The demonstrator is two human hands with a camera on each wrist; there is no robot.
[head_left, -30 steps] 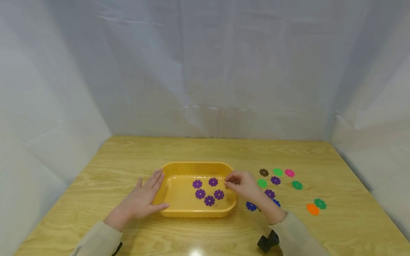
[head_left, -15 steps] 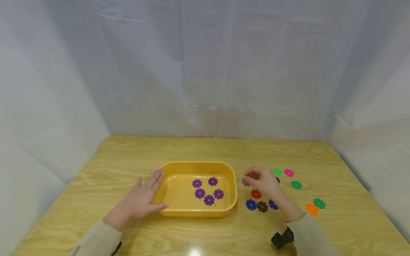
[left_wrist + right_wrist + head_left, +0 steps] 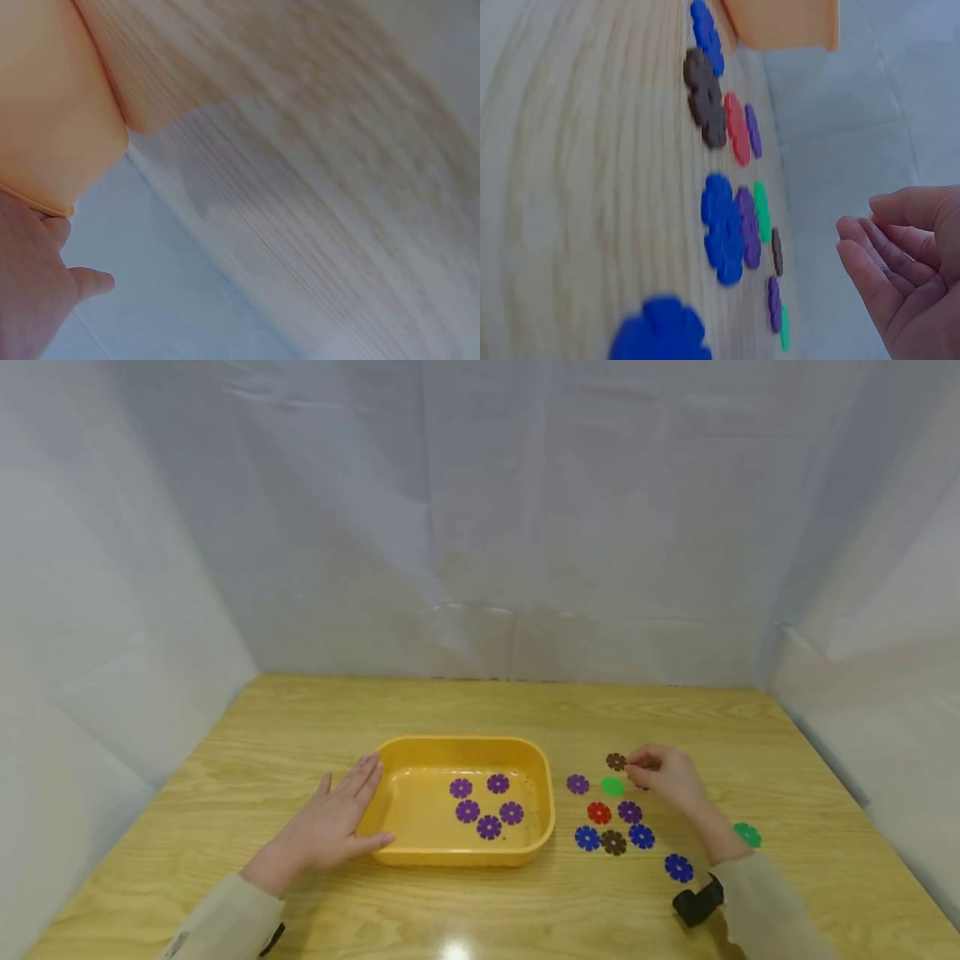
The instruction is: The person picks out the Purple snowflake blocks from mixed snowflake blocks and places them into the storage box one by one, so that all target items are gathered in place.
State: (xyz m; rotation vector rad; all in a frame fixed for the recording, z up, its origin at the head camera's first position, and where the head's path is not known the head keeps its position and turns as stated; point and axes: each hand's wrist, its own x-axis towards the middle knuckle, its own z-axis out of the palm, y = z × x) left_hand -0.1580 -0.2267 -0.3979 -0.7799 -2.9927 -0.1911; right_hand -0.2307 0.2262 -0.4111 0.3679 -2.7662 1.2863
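Note:
My left hand [image 3: 330,822] lies against the left side of a yellow plastic tray [image 3: 465,858], its fingers straight along the rim. In the left wrist view, the left hand [image 3: 30,277] touches the orange-looking edge of the tray [image 3: 60,97]. Several purple flower-shaped discs [image 3: 489,827] lie inside the tray. My right hand [image 3: 671,779] is over the loose discs to the right, near a brown disc [image 3: 616,762], and partly covers a purple one. The right wrist view shows the right hand [image 3: 907,255] with fingers loosely bent, thumb near the fingertips and nothing between them.
On the wooden table [image 3: 337,710] lie more discs: a purple one [image 3: 577,784], a light green one [image 3: 612,787], a red one [image 3: 599,812], a blue one [image 3: 678,867] and a dark green one [image 3: 747,835]. White sheeting [image 3: 480,527] surrounds the table.
My right hand has moved from the tray's right rim to the right, over the loose discs. A purple disc now lies beside the tray. The left hand stays put.

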